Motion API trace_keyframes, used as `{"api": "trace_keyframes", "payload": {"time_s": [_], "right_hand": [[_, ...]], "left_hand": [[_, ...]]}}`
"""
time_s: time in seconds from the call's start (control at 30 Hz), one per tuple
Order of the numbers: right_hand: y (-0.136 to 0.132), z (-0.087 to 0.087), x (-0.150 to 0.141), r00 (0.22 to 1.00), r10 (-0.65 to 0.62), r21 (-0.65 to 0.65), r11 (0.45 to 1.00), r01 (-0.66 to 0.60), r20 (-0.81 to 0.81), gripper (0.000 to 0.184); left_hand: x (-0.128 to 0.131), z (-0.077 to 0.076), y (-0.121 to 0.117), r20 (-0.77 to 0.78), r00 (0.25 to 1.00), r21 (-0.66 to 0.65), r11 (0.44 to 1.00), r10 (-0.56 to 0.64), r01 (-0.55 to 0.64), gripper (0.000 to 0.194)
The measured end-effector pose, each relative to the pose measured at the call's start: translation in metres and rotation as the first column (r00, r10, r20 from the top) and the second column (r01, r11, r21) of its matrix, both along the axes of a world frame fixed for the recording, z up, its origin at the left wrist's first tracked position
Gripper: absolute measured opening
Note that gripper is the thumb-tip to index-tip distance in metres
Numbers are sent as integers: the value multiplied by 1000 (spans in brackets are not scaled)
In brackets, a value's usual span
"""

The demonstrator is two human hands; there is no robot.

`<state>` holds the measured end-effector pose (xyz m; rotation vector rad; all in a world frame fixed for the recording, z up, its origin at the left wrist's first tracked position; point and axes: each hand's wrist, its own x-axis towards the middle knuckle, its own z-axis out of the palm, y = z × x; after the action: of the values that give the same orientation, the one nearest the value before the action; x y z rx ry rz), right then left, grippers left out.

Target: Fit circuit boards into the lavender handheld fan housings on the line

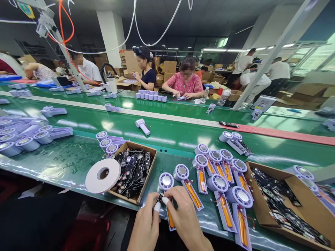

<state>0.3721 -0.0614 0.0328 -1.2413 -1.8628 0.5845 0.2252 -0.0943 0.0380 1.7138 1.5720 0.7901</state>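
Note:
My left hand (147, 223) pinches a small black circuit board (159, 198) between thumb and fingers. From the other side my right hand (186, 218) closes on the same board, its thumb at the edge. White covers sit on both thumb tips. Just behind the fingertips lies a lilac handheld fan (166, 181), its handle partly hidden by my hands; an orange battery (171, 220) shows in it. To the right are several similar fans (218, 183) with orange batteries and thin wires. Whether a wire is between my fingers is too small to tell.
Left of my hands stands a cardboard box (140, 200) of circuit boards, with a white tape roll (102, 175) leaning on it. Another box (309, 184) of boards is at right. Lilac fans (26, 141) crowd the left bench. Co-workers (184, 78) sit across the green conveyor (172, 131).

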Motion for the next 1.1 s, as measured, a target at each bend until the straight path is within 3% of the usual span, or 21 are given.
{"api": "trace_keyframes", "payload": {"time_s": [0.13, 0.2, 0.4, 0.5, 0.87, 1.0, 1.1], "right_hand": [[0, -1, 0, 997, 9, 48, 999, -13, 76, 16], [4, 1, 4, 996, 65, -8, 998, -65, 66, 16], [19, 18, 22, 969, 244, -188, 950, -248, -46, 21], [20, 25, 23, 953, 298, -219, 928, -302, -53, 18], [20, 23, 22, 929, 360, -140, 928, -346, 86, 17], [18, 13, 19, 924, 357, -57, 934, -352, 134, 19], [14, 7, 19, 933, 338, -82, 941, -329, 124, 19]], "left_hand": [[-6, -5, 1, -64, 995, 209, 973, -80, 92, 38], [-10, -4, 4, -48, 994, 225, 969, -94, 103, 38], [-19, 10, 12, 115, 988, 45, 994, -107, 103, 30], [-20, 12, 12, 190, 977, 33, 995, -100, 95, 29], [-23, 12, 16, 340, 938, -83, 991, -71, 105, 28], [-25, 11, 14, 334, 940, -123, 985, -72, 120, 27], [-27, 10, 13, 292, 950, -124, 981, -107, 148, 28]]}}
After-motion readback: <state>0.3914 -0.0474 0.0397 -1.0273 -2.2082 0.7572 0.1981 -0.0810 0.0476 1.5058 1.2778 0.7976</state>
